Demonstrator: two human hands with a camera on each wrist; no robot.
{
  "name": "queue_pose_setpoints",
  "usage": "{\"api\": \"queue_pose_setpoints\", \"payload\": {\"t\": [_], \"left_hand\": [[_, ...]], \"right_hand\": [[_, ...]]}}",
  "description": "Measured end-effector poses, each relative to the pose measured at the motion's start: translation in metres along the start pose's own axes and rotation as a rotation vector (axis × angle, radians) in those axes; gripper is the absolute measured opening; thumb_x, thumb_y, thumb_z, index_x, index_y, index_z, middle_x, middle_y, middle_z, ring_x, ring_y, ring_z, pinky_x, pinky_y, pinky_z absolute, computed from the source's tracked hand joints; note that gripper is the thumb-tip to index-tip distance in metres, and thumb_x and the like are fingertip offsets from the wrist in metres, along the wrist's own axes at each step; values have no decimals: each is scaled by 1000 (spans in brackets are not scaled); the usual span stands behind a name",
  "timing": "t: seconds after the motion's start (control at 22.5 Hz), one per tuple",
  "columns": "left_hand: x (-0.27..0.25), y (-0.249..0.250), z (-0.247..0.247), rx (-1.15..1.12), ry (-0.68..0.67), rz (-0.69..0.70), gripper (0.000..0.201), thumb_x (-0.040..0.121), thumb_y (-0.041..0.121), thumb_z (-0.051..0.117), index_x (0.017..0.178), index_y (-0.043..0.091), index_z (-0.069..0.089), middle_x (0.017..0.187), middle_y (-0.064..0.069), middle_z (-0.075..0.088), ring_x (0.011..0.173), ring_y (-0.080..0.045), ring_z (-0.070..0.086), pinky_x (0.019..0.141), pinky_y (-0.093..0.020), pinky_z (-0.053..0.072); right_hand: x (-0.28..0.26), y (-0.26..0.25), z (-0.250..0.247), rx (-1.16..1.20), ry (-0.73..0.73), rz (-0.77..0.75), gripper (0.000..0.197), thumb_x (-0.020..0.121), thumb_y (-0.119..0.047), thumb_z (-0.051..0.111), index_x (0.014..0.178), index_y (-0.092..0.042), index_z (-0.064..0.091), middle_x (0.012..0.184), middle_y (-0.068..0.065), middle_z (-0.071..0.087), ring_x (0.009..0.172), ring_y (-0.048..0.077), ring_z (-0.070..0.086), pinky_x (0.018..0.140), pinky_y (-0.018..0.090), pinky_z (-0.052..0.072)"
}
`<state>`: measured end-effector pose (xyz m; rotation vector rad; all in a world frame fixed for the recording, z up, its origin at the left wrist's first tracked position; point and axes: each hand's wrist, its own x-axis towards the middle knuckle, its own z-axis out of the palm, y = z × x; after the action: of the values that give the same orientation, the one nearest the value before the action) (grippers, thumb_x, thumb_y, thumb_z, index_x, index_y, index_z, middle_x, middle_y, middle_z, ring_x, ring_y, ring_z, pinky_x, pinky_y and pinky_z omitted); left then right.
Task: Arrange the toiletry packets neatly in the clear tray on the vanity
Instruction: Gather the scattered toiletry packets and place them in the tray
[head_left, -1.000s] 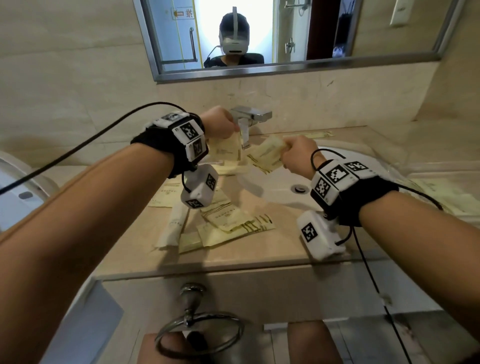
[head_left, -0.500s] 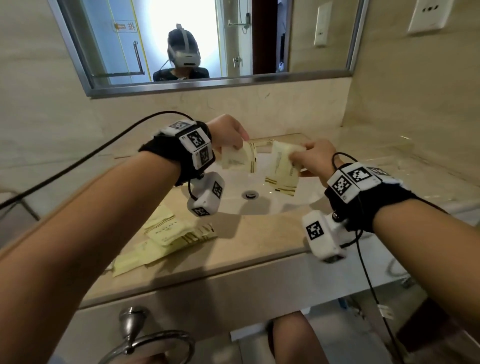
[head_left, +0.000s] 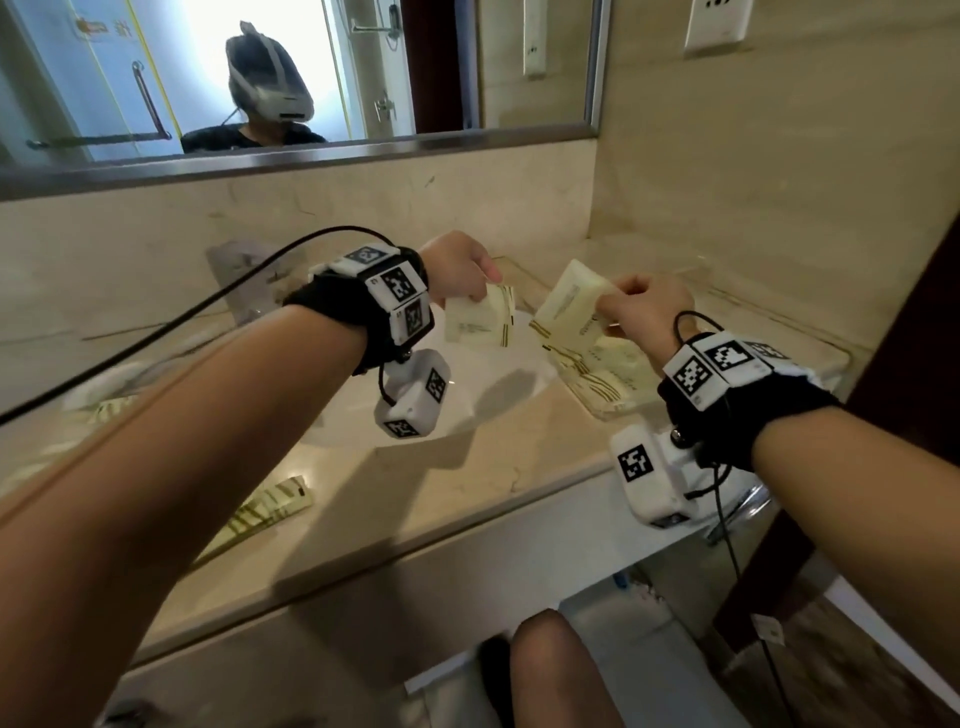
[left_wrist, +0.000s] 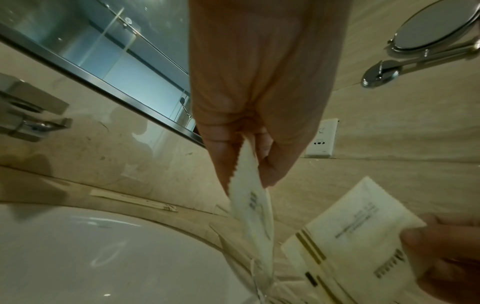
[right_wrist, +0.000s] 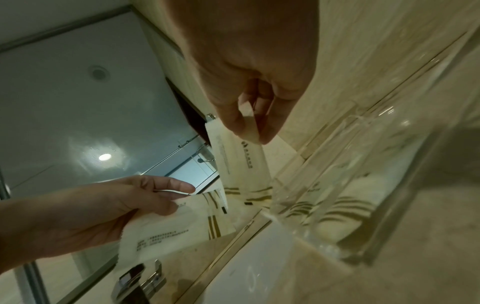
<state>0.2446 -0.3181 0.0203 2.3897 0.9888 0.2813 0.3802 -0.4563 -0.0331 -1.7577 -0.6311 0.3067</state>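
Note:
Each hand holds one pale yellow toiletry packet with gold stripes above the basin's right side. My left hand (head_left: 462, 270) pinches a packet (head_left: 480, 325) by its top edge; the same packet (left_wrist: 250, 207) hangs edge-on in the left wrist view. My right hand (head_left: 644, 312) pinches a second packet (head_left: 566, 306), seen again (right_wrist: 239, 162) in the right wrist view, its lower end close to the clear tray (head_left: 810, 348). The clear tray (right_wrist: 376, 185) sits on the vanity at the right and holds several striped packets (head_left: 608, 374).
A white basin (head_left: 467, 405) is sunk in the beige vanity top (head_left: 441, 499). More packets (head_left: 265, 512) lie loose at the left. A chrome tap (left_wrist: 28, 111) stands behind the basin. A wall mirror (head_left: 311, 78) and a socket (head_left: 717, 21) are above.
Both hands have carried their packets to the right, from over the basin toward the clear tray. My view has swung right too, so the tray has come into sight.

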Motion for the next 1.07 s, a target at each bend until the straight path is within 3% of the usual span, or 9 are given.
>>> {"api": "queue_pose_setpoints", "payload": {"t": [0.13, 0.27, 0.4, 0.58, 0.67, 0.71, 0.85, 0.93, 1.07], "left_hand": [[7, 5, 10, -19, 16, 51, 33, 85, -5, 53, 112, 7, 66, 102, -5, 56, 75, -17, 53, 33, -11, 40], [11, 10, 19, -67, 37, 112, 30, 82, -6, 55, 108, 5, 67, 103, -6, 59, 87, -18, 53, 52, -22, 42], [16, 13, 35, -52, 88, 155, 29, 83, -7, 56, 108, 1, 66, 108, -7, 60, 96, -19, 57, 67, -25, 44], [18, 22, 52, 67, 186, 296, 31, 83, -8, 52, 109, 4, 65, 123, -9, 61, 114, -20, 57, 74, -17, 38], [20, 33, 64, 213, 79, 391, 36, 85, -10, 47, 115, 5, 61, 126, -9, 59, 116, -23, 56, 79, -20, 40], [76, 112, 102, 313, 20, 428, 39, 86, -10, 46, 119, 6, 58, 128, -9, 58, 118, -24, 55, 84, -24, 41], [72, 119, 109, 462, -89, 480, 40, 87, -8, 46, 121, 9, 56, 128, -6, 58, 117, -23, 54, 82, -23, 37], [76, 115, 115, 438, -156, 496, 35, 87, -1, 54, 120, 7, 57, 124, -6, 61, 113, -22, 58, 80, -22, 39], [73, 107, 124, 395, -327, 480, 34, 85, 18, 65, 117, 7, 60, 119, -6, 63, 110, -23, 59, 83, -24, 43]], "right_hand": [[0, 5, -14, 59, 91, -8, 14, 75, -6, 64, 69, -16, 57, 87, 8, 67, 79, 24, 68, 80, 37, 59], [-1, 7, -28, 74, 234, -81, 7, 78, -6, 62, 82, -11, 59, 76, 4, 62, 77, 22, 64, 73, 33, 57], [-8, 11, -36, -257, 263, -252, 5, 82, -10, 59, 86, -13, 59, 74, -2, 56, 76, 17, 55, 61, 20, 46], [-15, 21, -46, -795, 119, -474, 6, 88, -11, 52, 90, -11, 58, 91, 3, 54, 81, 18, 46, 68, 25, 32], [-8, 32, -51, -999, -9, -462, 12, 90, -12, 50, 96, -12, 60, 101, 4, 57, 95, 22, 50, 69, 27, 35], [61, 48, -115, -1067, -29, -423, 15, 90, -13, 49, 100, -12, 61, 106, 3, 57, 104, 21, 50, 71, 28, 39], [72, 61, -117, -1057, -111, -389, 19, 90, -17, 50, 102, -14, 64, 109, 1, 57, 113, 18, 47, 81, 30, 44], [74, 62, -118, -1054, -122, -363, 21, 90, -22, 49, 97, -14, 67, 98, 0, 56, 107, 18, 49, 78, 30, 43], [71, 73, -115, -1031, -196, -251, 27, 88, -26, 48, 84, -10, 69, 83, 5, 63, 80, 20, 54, 61, 25, 40]]}}
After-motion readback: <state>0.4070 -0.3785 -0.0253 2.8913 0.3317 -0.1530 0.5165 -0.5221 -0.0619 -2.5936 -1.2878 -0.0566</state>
